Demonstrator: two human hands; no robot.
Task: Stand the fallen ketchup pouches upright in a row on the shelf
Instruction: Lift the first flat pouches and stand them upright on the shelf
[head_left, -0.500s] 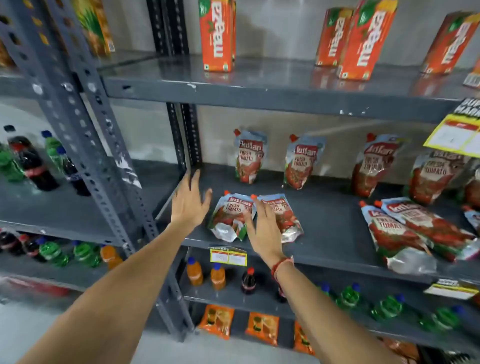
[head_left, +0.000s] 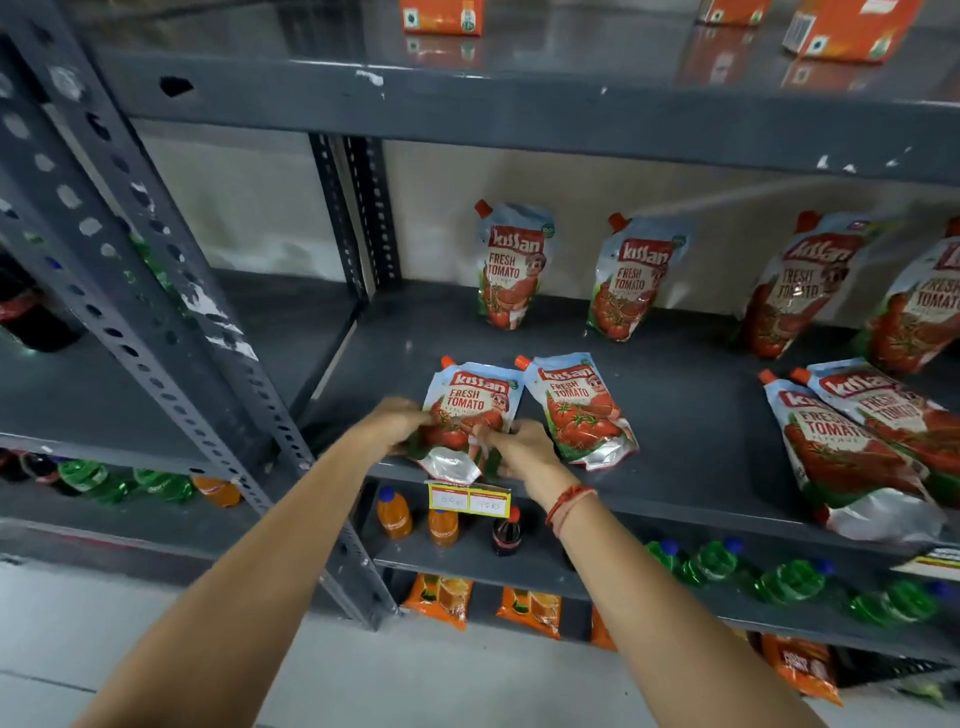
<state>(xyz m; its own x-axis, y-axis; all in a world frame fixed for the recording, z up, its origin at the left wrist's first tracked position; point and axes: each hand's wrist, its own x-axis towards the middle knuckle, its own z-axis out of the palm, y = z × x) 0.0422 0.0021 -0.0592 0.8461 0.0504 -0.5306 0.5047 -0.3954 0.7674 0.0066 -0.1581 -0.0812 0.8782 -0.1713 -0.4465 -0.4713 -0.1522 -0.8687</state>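
Observation:
On the grey middle shelf (head_left: 691, 395), a fallen ketchup pouch (head_left: 470, 400) lies flat near the front edge. My left hand (head_left: 397, 423) grips its lower left side and my right hand (head_left: 519, 449) grips its lower right side. A second fallen pouch (head_left: 579, 408) lies just to its right, touching it. Two more fallen pouches (head_left: 841, 447) lie overlapped at the far right. At the back stand upright pouches: one (head_left: 511, 265), another (head_left: 634, 278), and two more (head_left: 808, 283) at the right.
A perforated steel post (head_left: 156, 312) rises at the left. The shelf above (head_left: 519, 109) carries orange juice cartons. A yellow price tag (head_left: 469, 500) hangs on the front edge. Drink bottles (head_left: 441, 525) and orange packets fill the shelves below.
Both hands came down from open and hovering onto the left fallen pouch and closed on its lower sides. The camera moved closer to the shelf.

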